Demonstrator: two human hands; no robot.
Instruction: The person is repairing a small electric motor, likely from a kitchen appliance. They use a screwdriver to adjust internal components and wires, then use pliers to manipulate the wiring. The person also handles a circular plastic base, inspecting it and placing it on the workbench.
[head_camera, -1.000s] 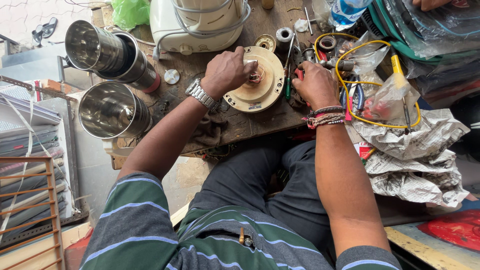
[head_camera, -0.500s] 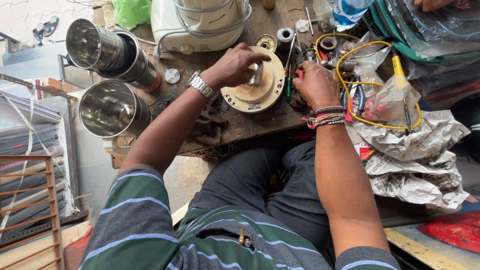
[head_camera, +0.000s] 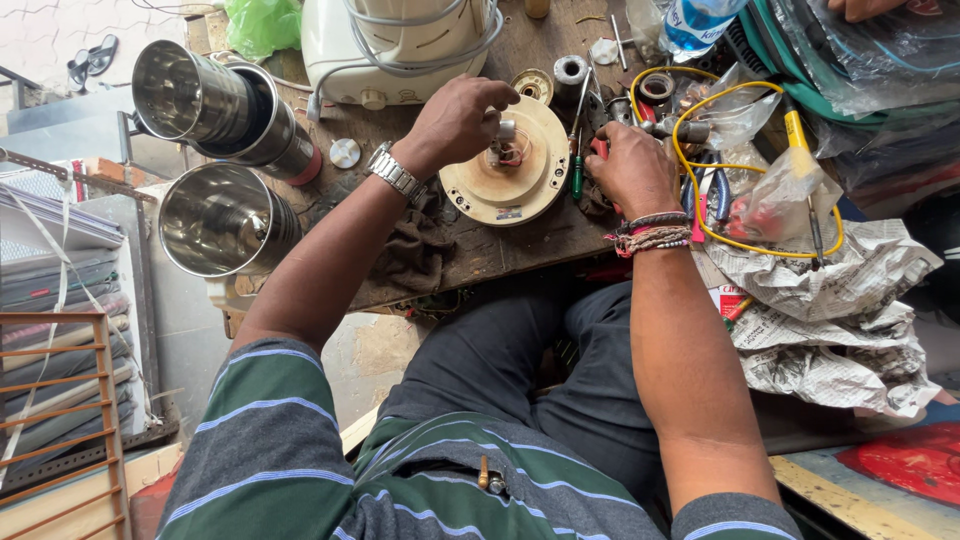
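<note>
The left hand (head_camera: 455, 120) pinches the small coupler (head_camera: 505, 130) atop the round cream motor base (head_camera: 505, 175); the right hand (head_camera: 630, 165), closed around a red-handled tool (head_camera: 600, 148), should steady itself on the worktop (head_camera: 520, 245).

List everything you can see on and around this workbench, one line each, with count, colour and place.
Round base plate: one, cream, middle of the bench.
Steel jars: two, silver, on their sides at the bench's left end.
Mixer body: one, white, back of the bench.
Wire: one, yellow, looped at the right.
Screwdriver: one, green handle, beside the plate.
Rag: one, brown, front edge of the bench.
Newspaper: crumpled sheets, grey, lower right.
Bottle: one, clear with blue label, top right.
Bag: one, green, top left.
Left hand: on the plate's centre, watch on the wrist.
Right hand: at the plate's right edge, threads on the wrist.
</note>
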